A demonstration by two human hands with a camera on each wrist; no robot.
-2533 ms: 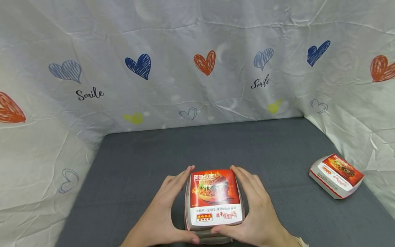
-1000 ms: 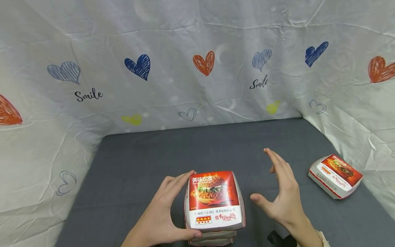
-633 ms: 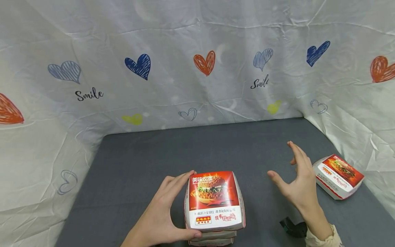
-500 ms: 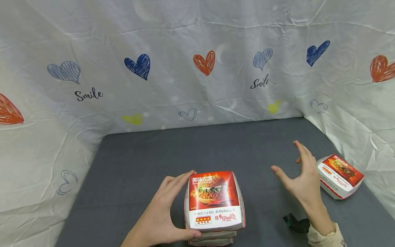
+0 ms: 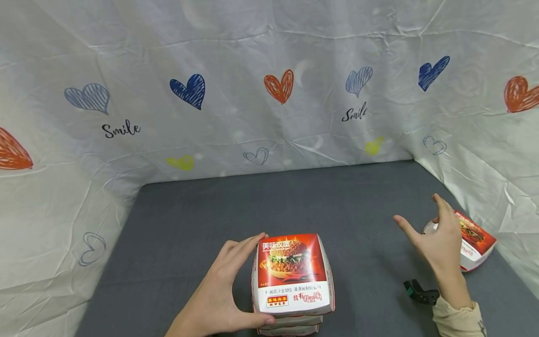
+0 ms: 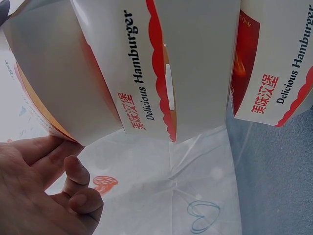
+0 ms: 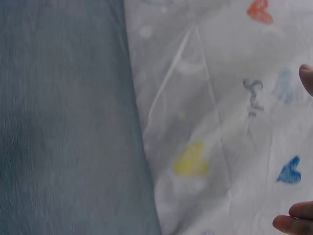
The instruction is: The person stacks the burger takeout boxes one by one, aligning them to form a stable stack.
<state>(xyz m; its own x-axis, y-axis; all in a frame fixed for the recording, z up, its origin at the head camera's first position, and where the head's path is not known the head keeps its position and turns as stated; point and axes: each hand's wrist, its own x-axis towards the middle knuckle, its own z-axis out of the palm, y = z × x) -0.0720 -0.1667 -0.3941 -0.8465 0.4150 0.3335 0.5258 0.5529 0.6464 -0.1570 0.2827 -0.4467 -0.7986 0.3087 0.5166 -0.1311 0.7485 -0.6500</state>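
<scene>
Near the front of the table rises a stack of hamburger boxes, the top hamburger box (image 5: 292, 274) printed with a red burger picture. My left hand (image 5: 223, 285) grips this top box at its left side, thumb at the front edge and fingertips at the far left corner. In the left wrist view, stacked box sides (image 6: 195, 68) show, with fingers (image 6: 46, 152) at one edge. My right hand (image 5: 440, 238) is held in the air with thumb and fingers spread, holding nothing. It partly covers another hamburger box (image 5: 477, 241) on the right; whether it touches that box cannot be told.
The dark grey table (image 5: 202, 215) meets a white curtain (image 5: 236, 56) with printed hearts at the back and both sides. A black strap-like device (image 5: 421, 292) sits at my right wrist, by a cream sleeve (image 5: 456, 318).
My right hand has let go of the stack's top box and moved right, in front of the separate box. The left hand keeps its hold and the stack stays put.
</scene>
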